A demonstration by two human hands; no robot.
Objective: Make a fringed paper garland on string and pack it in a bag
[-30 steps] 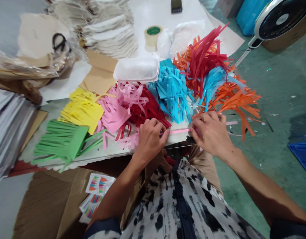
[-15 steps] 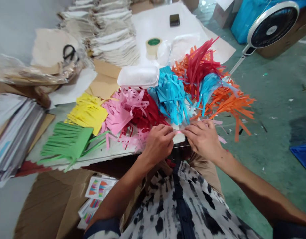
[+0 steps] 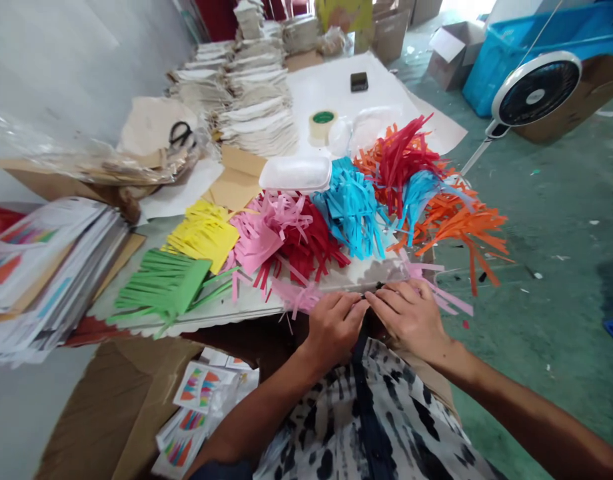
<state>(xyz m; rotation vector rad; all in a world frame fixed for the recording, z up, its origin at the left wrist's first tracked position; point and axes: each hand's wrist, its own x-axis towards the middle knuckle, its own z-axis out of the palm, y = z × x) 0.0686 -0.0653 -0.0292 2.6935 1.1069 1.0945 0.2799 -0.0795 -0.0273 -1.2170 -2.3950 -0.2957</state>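
Note:
My left hand [image 3: 336, 327] and my right hand [image 3: 409, 315] meet fingertip to fingertip at the near edge of the low table [image 3: 226, 308]. Both are closed in a pinch on a bunch of pale pink paper strips [image 3: 296, 295], whose loose ends stick out to the left and to the right past my right hand. Just beyond my hands lie piles of fringed paper: dark red [image 3: 306, 247], pink [image 3: 256, 237], blue [image 3: 354, 203], orange [image 3: 456, 217], yellow [image 3: 204, 233] and green [image 3: 161, 283].
A white plastic box [image 3: 295, 173] and a roll of tape [image 3: 322, 125] sit behind the piles. Scissors [image 3: 180, 135] lie at back left near stacked paper [image 3: 256, 100]. Printed sheets [image 3: 36, 267] are stacked at left, a fan [image 3: 534, 90] stands right.
My hands came together and drew back toward my body at the table's near edge, gathering the pink strip into a bunch. The camera tilted up, showing more of the room behind.

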